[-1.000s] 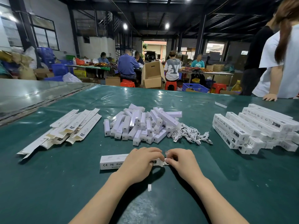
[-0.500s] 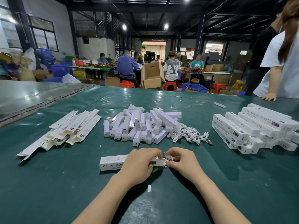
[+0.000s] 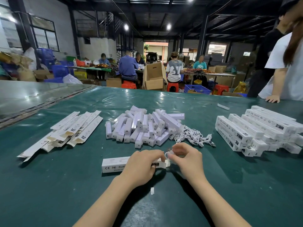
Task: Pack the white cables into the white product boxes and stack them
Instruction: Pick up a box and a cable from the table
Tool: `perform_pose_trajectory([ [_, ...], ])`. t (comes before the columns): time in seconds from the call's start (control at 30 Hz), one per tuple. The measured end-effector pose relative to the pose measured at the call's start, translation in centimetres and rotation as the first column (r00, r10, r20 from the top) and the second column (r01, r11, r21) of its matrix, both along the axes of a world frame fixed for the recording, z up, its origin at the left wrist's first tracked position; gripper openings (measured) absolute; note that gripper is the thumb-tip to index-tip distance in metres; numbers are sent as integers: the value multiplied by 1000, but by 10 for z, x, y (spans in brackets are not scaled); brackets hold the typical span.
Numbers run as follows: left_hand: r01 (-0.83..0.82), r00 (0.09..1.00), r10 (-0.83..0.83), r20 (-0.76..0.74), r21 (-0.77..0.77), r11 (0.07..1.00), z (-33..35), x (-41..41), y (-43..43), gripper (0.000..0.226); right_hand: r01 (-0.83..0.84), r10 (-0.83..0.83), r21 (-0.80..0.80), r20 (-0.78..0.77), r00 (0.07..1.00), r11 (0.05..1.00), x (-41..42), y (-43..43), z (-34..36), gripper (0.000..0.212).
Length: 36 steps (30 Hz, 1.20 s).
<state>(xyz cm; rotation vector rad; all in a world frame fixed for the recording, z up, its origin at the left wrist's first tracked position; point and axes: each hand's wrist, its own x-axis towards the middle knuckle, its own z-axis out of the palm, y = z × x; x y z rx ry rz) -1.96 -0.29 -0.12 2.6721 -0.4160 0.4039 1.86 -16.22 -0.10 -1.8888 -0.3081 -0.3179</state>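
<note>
Left hand (image 3: 141, 167) grips the right half of a white product box (image 3: 114, 165), fingers curled over the top and thumb on the near side. The box lies flat on the green table (image 3: 49, 185), long axis left-right, and its printed side with the CE/FC marks faces the camera. Right hand (image 3: 186, 159) is curled, fingertips pinching a small coiled white cable (image 3: 168, 153) just at the box's right end, touching or nearly touching the left hand's fingertips. How far the cable is into the box: cannot tell, since the fingers cover the opening. Just beyond the right hand is a loose tangle of white cables (image 3: 193, 138). Beyond both hands, touching that tangle on its left, is a heap of small white blocks (image 3: 142, 126). Well to the left of the left hand is a fan of flat unfolded cartons (image 3: 72, 128). Well to the right of the right hand is a stack of closed boxes (image 3: 255, 128), several layers and laid roughly parallel. A small white scrap (image 3: 152, 190) lies on the table between the two forearms, nearer the body than the hands. Far beyond to the right, another person's hand (image 3: 273, 99) rests on the table edge.
</note>
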Motion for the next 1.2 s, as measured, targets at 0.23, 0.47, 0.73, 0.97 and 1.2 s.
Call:
perform_pose_trajectory([
  [0.23, -8, 1000, 8, -18, -8, 1000, 1, 0, -1, 40, -79, 97, -390, 27, 995, 917, 1, 3, -2, 14],
  [0.47, -45, 999, 46, -5, 16, 999, -1, 1, -2, 46, -272, 263, -351, -74, 962, 896, 2, -3, 3, 18],
  [0.73, -49, 998, 46, -38, -96, 994, 2, 0, 4, 49, -285, 263, -330, -110, 958, 900, 2, -7, 0, 34],
  [0.97, -3, 999, -1, -51, -92, 996, 4, -2, 3, 50, -223, 208, -103, -133, 969, 969, 0, -5, 2, 31],
  [1.2, -39, 999, 38, -11, -79, 996, -3, -1, -1, 53, -221, 197, -105, -201, 959, 970, 2, -5, 0, 44],
])
